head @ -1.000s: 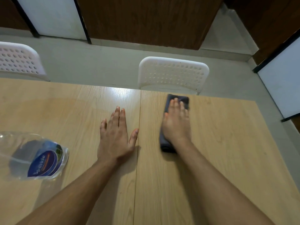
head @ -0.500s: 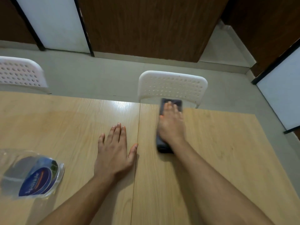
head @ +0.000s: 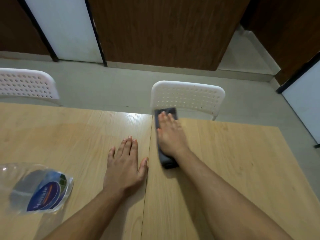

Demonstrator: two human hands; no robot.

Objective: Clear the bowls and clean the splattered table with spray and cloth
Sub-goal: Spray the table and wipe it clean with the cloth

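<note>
Dark cloth (head: 165, 160) lies long, 6 to 12 o'clock, under the flat right hand (head: 170, 135), reaching the table (head: 242, 161) edge. Left hand (head: 124, 167) rests flat at 8 o'clock.

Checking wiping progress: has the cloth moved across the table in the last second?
Yes. The dark cloth under the right hand has slid away from the person; its far end now overhangs the table's far edge by the white chair.

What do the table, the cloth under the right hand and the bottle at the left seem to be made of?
Table: likely wood-look laminate, light grain print with a smooth sheen.
Cloth: dark grey, folded, soft-looking fabric, maybe microfibre; blurred.
Bottle: clear thin plastic, see-through with glints, blue printed label.
</note>
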